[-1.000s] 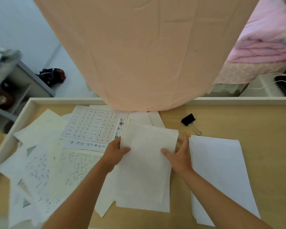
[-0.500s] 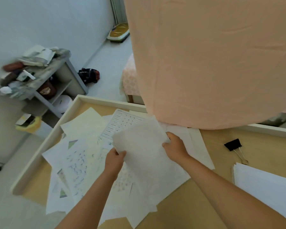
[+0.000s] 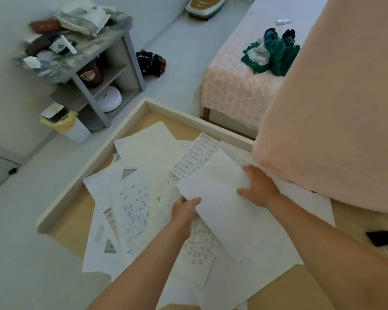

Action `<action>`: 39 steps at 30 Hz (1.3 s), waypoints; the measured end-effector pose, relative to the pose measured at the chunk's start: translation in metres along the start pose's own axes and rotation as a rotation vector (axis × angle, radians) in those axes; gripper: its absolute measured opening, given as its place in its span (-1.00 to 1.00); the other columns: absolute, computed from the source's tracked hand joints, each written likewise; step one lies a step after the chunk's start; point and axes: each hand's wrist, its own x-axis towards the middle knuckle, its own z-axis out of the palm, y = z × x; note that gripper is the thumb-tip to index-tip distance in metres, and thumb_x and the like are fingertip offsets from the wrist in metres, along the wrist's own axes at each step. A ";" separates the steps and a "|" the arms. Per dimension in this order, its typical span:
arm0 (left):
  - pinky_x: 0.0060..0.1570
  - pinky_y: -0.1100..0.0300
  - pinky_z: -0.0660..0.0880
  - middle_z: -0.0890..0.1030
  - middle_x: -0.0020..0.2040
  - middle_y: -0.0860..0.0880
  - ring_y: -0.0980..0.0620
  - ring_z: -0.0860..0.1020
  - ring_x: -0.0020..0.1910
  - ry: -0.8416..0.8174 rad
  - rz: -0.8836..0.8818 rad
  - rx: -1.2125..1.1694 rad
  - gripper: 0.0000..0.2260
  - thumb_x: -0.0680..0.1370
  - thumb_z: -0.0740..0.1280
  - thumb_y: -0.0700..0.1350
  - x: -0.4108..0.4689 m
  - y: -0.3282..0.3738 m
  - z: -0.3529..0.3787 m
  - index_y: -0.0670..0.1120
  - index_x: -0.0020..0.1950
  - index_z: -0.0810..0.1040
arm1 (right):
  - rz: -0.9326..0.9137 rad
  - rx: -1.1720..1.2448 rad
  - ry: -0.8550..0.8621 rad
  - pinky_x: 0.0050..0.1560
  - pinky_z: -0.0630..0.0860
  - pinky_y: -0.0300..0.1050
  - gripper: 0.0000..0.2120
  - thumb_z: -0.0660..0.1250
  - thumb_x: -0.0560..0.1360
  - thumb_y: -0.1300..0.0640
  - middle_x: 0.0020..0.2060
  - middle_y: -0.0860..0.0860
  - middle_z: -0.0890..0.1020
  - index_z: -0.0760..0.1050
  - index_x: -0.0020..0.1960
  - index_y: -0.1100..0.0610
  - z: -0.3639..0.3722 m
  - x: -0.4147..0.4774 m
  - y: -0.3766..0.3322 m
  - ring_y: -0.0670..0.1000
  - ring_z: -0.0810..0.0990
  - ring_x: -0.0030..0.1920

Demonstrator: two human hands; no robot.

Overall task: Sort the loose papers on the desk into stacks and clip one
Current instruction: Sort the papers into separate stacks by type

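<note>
Both my left hand (image 3: pixel 185 209) and right hand (image 3: pixel 260 190) grip one blank sheet (image 3: pixel 220 204) over the loose papers (image 3: pixel 132 204); mid-sorting, I judge, with laying it on a stack next.

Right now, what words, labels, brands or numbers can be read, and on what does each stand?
"WEIS": white letters on the dark bag on the floor; the rest is unclear.
Handwritten sheet: blue marks, too blurred to read.
Table sheet: print too small to read.
Brown jar label: blurred.
Blank sheet, gripped by the left hand and right hand: no text.
</note>
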 end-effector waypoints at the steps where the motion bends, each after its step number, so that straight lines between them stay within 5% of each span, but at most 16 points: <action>1: 0.15 0.03 0.56 0.67 0.11 -0.11 -0.06 0.65 0.03 -0.030 -0.015 -0.072 -0.73 0.50 0.44 -0.15 0.002 0.003 0.000 -0.21 0.15 0.56 | 0.005 -0.022 0.036 0.45 0.26 0.06 -0.20 0.39 0.45 -0.15 0.53 0.02 0.24 0.11 0.56 0.02 0.006 0.000 -0.001 0.10 0.24 0.50; 6: 0.00 0.08 0.57 0.65 0.10 -0.05 -0.05 0.64 0.01 -0.026 0.025 -0.058 -0.73 0.51 0.45 -0.19 0.008 0.015 0.012 -0.11 0.20 0.54 | -0.055 -0.022 0.181 0.36 0.33 0.07 -0.41 0.31 0.51 -0.09 0.34 0.06 0.47 0.31 0.48 0.07 0.032 -0.021 -0.013 0.16 0.38 0.35; 12: -0.05 0.06 0.57 0.59 0.04 -0.03 -0.05 0.59 -0.05 0.172 0.226 0.060 -0.65 0.47 0.48 -0.22 0.002 0.027 0.005 -0.06 0.20 0.47 | 0.020 0.185 0.245 0.43 0.27 0.03 -0.36 0.37 0.48 -0.10 0.40 0.01 0.36 0.28 0.48 0.03 0.030 -0.034 -0.011 0.09 0.28 0.41; 16: -0.05 0.09 0.49 0.52 0.07 -0.04 -0.02 0.53 -0.04 0.188 0.258 0.124 -0.55 0.48 0.48 -0.16 -0.003 0.029 -0.031 -0.10 0.27 0.35 | 0.117 0.413 0.103 0.49 0.22 0.08 -0.20 0.40 0.45 -0.13 0.53 -0.03 0.22 0.12 0.57 0.01 0.025 -0.041 -0.012 0.06 0.18 0.52; 19: -0.08 0.05 0.52 0.54 0.13 -0.10 -0.10 0.54 -0.02 0.298 0.169 0.112 -0.57 0.51 0.44 -0.22 -0.004 0.017 -0.048 -0.19 0.30 0.35 | 0.081 0.287 0.007 0.51 0.15 0.02 -0.21 0.35 0.48 -0.14 0.55 -0.03 0.19 0.08 0.58 0.03 0.037 -0.054 -0.021 0.05 0.14 0.54; 23: -0.12 0.04 0.54 0.61 0.14 -0.20 -0.16 0.60 -0.05 0.179 -0.015 -0.117 -0.68 0.52 0.42 -0.27 -0.016 -0.005 -0.050 -0.22 0.26 0.50 | 0.028 0.175 0.006 0.44 0.23 -0.02 -0.35 0.28 0.53 -0.08 0.44 0.00 0.36 0.16 0.55 0.01 0.052 -0.074 -0.038 0.08 0.29 0.44; 28: 0.02 0.03 0.55 0.64 0.13 -0.14 -0.13 0.62 0.03 0.068 0.207 0.128 -0.71 0.55 0.36 -0.30 -0.042 -0.010 -0.055 -0.15 0.27 0.53 | 0.069 0.207 0.132 0.37 0.27 -0.02 -0.31 0.35 0.48 -0.10 0.36 0.01 0.37 0.20 0.52 0.01 0.045 -0.091 -0.036 0.09 0.31 0.37; 31: 0.08 -0.05 0.57 0.69 0.10 -0.14 -0.15 0.66 0.07 -0.170 0.184 0.061 -0.76 0.55 0.37 -0.27 -0.054 0.001 -0.067 -0.14 0.21 0.57 | 0.086 0.604 0.124 0.38 0.35 -0.06 -0.28 0.49 0.40 -0.05 0.35 -0.10 0.37 0.27 0.48 -0.02 0.035 -0.106 -0.034 -0.05 0.35 0.36; 34: 0.09 -0.05 0.58 0.69 0.10 -0.13 -0.14 0.67 0.07 -0.304 0.195 0.113 -0.78 0.54 0.38 -0.21 -0.062 0.010 -0.062 -0.13 0.19 0.59 | 0.111 0.969 -0.038 0.06 0.57 -0.24 -0.61 0.54 0.40 0.13 0.14 -0.08 0.66 0.55 0.18 -0.03 0.029 -0.122 -0.033 -0.17 0.65 0.04; 37: 0.04 0.10 0.56 0.64 0.17 -0.07 -0.03 0.63 0.07 -0.176 0.318 0.366 -0.77 0.58 0.37 -0.13 -0.056 0.011 -0.048 -0.09 0.23 0.55 | 0.237 1.037 0.009 -0.08 0.60 -0.19 -0.77 0.49 0.44 0.22 -0.02 -0.02 0.72 0.61 0.05 0.02 0.035 -0.138 -0.020 -0.06 0.70 -0.08; 39: 0.19 0.05 0.49 0.54 0.28 -0.04 -0.03 0.50 0.24 0.041 0.425 0.661 -0.66 0.59 0.34 -0.09 -0.041 0.007 -0.047 -0.05 0.36 0.46 | 0.380 1.051 0.105 -0.12 0.58 -0.15 -0.78 0.47 0.46 0.22 -0.05 -0.01 0.69 0.59 0.08 0.06 0.046 -0.149 -0.004 -0.01 0.68 -0.09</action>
